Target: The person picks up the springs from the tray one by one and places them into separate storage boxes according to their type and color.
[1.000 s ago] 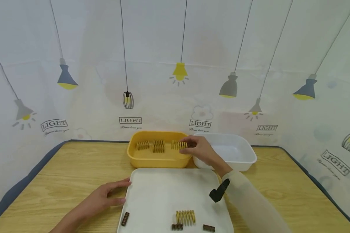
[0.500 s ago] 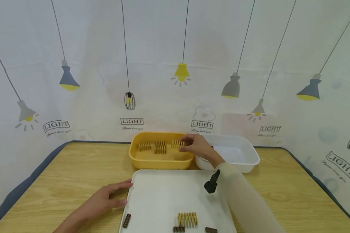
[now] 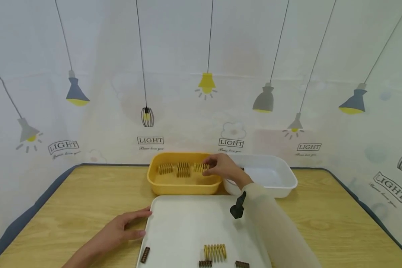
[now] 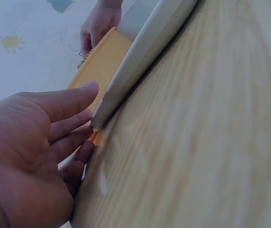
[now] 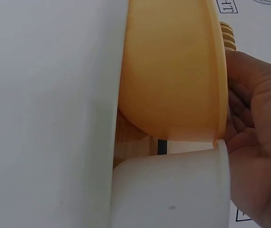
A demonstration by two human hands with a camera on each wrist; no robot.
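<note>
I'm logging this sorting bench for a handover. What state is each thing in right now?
Yellow bin: holds three yellow springs.
White bin: looks empty.
White tray: carries one yellow spring and three small dark springs.
Right hand: over the yellow bin, fingers curled on the rightmost spring.
Left hand: fingers straight, touching the white tray's left edge.
</note>
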